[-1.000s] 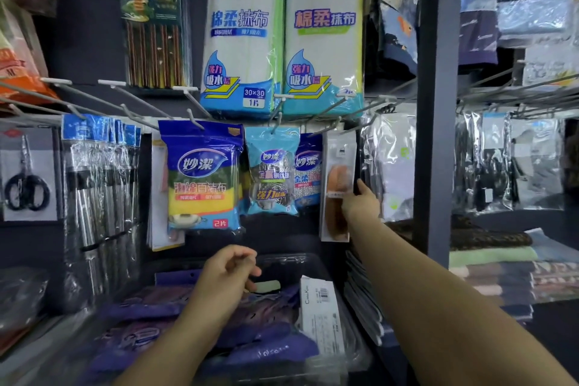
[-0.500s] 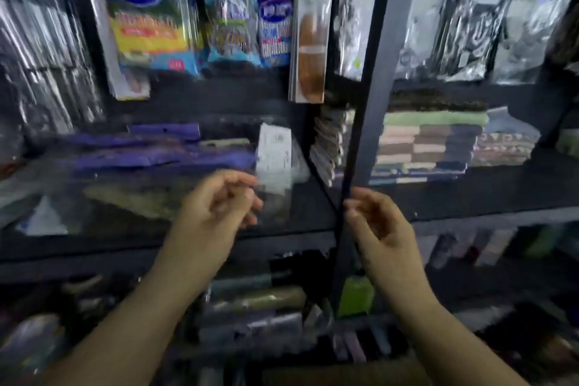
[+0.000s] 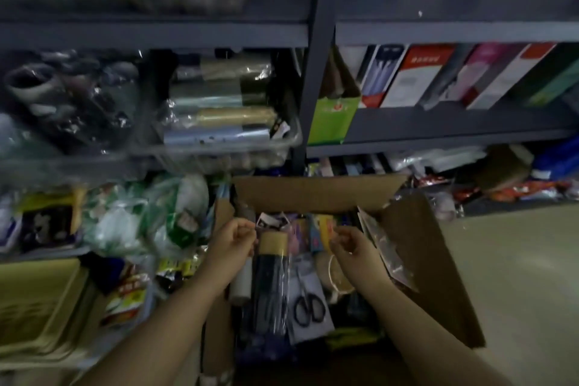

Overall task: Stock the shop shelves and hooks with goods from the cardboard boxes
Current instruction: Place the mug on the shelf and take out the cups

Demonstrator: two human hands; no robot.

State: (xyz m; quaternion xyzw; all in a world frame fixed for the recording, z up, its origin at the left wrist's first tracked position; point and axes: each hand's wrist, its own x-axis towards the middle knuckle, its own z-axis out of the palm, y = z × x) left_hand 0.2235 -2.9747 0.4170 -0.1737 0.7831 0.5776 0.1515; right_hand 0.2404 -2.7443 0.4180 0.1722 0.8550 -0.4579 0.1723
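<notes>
Our two hands, reaching down side by side

We held our left hand (image 3: pixel 234 240) and right hand (image 3: pixel 353 246) forward on outstretched bare forearms, near each other, fingers loosely curled inward, neither visibly gripping anything.

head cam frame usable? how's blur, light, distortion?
Head view: dim overall; top shelf and left goods smeared by motion blur; plastic-wrapped rolls show glare; shelf post leans from wide-angle distortion; cardboard box, scissors, left hand and right hand are soft but readable.
</notes>
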